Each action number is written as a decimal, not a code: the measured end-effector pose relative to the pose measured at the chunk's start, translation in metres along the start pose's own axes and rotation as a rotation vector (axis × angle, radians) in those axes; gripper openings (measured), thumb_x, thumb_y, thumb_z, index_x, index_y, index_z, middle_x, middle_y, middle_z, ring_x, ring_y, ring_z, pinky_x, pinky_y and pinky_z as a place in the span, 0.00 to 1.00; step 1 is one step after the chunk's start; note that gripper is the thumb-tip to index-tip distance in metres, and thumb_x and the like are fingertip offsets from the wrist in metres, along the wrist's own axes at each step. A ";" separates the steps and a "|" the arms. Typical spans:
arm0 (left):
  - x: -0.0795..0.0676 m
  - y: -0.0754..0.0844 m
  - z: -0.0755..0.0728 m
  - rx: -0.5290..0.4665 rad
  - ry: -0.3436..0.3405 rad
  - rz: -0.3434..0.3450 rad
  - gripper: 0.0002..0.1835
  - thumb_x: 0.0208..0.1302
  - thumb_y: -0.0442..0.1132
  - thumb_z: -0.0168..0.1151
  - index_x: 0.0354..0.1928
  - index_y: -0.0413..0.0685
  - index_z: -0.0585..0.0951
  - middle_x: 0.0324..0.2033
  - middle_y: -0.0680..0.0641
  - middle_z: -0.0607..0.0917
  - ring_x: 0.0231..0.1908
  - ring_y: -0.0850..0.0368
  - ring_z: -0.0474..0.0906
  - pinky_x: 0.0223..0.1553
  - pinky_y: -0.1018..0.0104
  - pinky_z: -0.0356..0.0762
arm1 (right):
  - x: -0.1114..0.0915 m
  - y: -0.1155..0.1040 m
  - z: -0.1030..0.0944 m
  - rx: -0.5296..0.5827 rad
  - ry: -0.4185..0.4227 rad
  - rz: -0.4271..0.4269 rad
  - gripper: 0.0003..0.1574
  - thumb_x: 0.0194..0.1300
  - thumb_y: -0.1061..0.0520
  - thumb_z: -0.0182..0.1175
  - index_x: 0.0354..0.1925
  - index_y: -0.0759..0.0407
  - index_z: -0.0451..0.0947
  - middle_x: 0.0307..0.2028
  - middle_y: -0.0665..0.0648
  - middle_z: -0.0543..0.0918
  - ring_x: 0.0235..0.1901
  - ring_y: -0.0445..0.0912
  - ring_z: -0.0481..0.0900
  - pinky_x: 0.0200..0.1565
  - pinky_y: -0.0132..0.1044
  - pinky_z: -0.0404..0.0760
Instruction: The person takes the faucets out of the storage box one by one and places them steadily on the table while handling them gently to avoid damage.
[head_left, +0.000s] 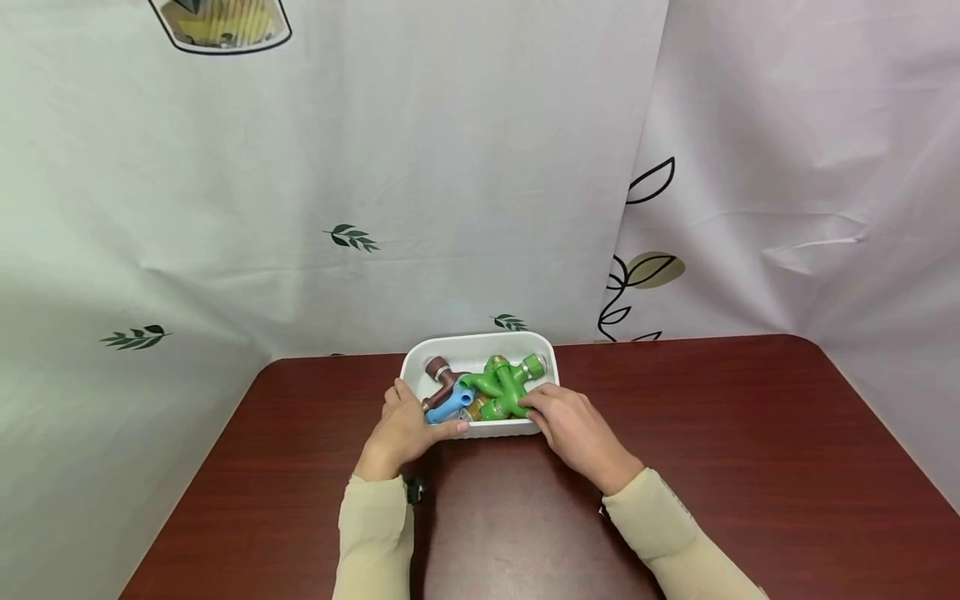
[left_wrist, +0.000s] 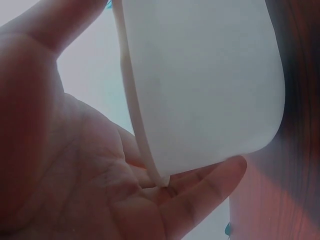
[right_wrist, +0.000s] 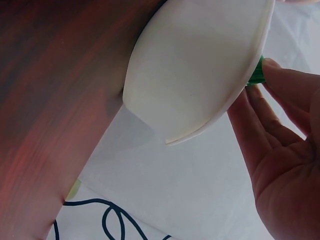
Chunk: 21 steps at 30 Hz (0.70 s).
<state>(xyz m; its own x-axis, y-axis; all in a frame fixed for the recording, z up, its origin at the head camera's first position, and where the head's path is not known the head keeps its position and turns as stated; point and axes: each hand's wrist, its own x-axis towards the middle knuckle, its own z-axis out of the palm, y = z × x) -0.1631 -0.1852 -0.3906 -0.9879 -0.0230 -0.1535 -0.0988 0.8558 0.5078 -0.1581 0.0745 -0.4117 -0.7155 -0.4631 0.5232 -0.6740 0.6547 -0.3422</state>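
A white plastic tub [head_left: 504, 428] stands on the table with several plastic taps lying in it. My left hand [head_left: 401, 432] grips its near left corner, thumb along the front rim and fingers around the side wall. My right hand [head_left: 573, 423] reaches over the near right rim and pinches a green tap [head_left: 512, 392] between thumb and fingertips. From the right wrist, only a ridged green end [right_wrist: 257, 74] shows above the rim by the thumb. Left of the green pieces lie a brown tap [head_left: 447, 385] and a blue tap [head_left: 452, 402], partly over each other.
The tub sits at the far edge of the dark red-brown table [head_left: 495, 517], close to a white cloth backdrop [head_left: 465, 167] printed with leaves. A small yellow-brown piece [head_left: 475, 407] lies among the taps. Cloth also hangs along both sides.
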 end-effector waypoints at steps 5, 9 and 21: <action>0.000 0.001 0.000 0.002 0.000 0.000 0.73 0.50 0.61 0.77 0.72 0.18 0.39 0.68 0.20 0.52 0.65 0.28 0.61 0.62 0.41 0.67 | 0.000 0.000 0.000 0.035 0.031 -0.006 0.09 0.60 0.68 0.70 0.40 0.61 0.86 0.40 0.55 0.86 0.40 0.47 0.84 0.43 0.42 0.83; 0.000 0.001 0.000 0.003 -0.001 0.000 0.73 0.50 0.61 0.77 0.72 0.18 0.39 0.68 0.20 0.53 0.65 0.28 0.61 0.62 0.41 0.67 | 0.000 -0.001 0.001 0.068 0.049 0.010 0.09 0.60 0.69 0.70 0.40 0.62 0.87 0.40 0.55 0.86 0.42 0.48 0.85 0.45 0.42 0.83; -0.001 0.000 0.001 0.001 -0.002 -0.001 0.73 0.50 0.62 0.77 0.73 0.19 0.38 0.69 0.20 0.51 0.65 0.28 0.61 0.62 0.41 0.67 | 0.001 -0.005 0.000 0.128 0.131 0.087 0.11 0.60 0.71 0.69 0.42 0.65 0.87 0.43 0.60 0.87 0.46 0.52 0.85 0.50 0.45 0.82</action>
<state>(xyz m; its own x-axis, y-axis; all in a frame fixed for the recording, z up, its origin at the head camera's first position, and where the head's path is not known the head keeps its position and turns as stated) -0.1622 -0.1849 -0.3916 -0.9876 -0.0228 -0.1552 -0.0994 0.8561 0.5072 -0.1553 0.0706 -0.4090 -0.7473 -0.3210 0.5818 -0.6347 0.6037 -0.4823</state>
